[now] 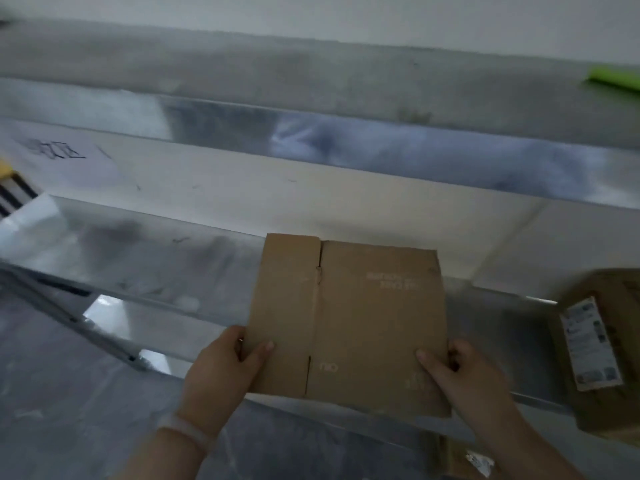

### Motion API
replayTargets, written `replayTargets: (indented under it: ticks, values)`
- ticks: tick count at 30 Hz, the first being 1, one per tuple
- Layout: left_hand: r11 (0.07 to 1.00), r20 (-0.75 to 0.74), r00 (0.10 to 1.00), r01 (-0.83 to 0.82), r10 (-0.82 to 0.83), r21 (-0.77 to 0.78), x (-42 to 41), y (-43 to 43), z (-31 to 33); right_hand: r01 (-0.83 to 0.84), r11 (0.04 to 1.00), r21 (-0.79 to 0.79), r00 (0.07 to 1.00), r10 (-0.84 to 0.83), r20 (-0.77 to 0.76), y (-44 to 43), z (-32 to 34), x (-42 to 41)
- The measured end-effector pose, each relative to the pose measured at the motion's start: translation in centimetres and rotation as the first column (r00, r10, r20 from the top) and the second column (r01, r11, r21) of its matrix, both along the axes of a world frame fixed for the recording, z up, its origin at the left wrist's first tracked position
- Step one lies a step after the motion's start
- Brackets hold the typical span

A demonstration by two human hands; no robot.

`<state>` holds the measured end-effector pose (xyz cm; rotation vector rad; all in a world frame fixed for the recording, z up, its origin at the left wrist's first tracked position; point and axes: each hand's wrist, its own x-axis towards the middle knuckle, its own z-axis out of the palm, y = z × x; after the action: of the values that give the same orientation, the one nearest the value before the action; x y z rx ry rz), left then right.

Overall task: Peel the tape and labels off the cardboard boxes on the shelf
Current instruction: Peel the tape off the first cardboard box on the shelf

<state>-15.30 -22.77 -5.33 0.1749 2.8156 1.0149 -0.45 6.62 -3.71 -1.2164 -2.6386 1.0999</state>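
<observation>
Flat box [349, 323] above shelf [194, 251], left hand [225, 365] gripping its left edge, right hand [460, 372] gripping its right edge, labelled box [602, 355] right of it.

A bright green object [616, 77], blurred and cut by the frame edge, lies at the far right, just below the white wall [346, 12]. At the left edge is a yellow item with black and white stripes [14, 192], only partly visible, with dark handwritten marks [57, 149], illegible, on a pale surface just beyond it. Near left, the grey floor [69, 410] is covered by wrinkled translucent sheeting.
</observation>
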Motion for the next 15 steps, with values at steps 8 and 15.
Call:
replayTargets:
  ticks: [8,15]
  values:
    - [0.991,-0.015,0.991,-0.129,0.130,0.041,-6.1,-18.2,2.7,-0.145,0.988,-0.061,0.989,0.142,-0.052,-16.8,-0.3,-11.0]
    - [0.975,-0.010,0.975,-0.224,0.224,0.001,-11.7,-31.8,3.3,-0.235,0.961,-0.146,0.972,0.229,-0.052,-29.6,-1.0,-19.6]
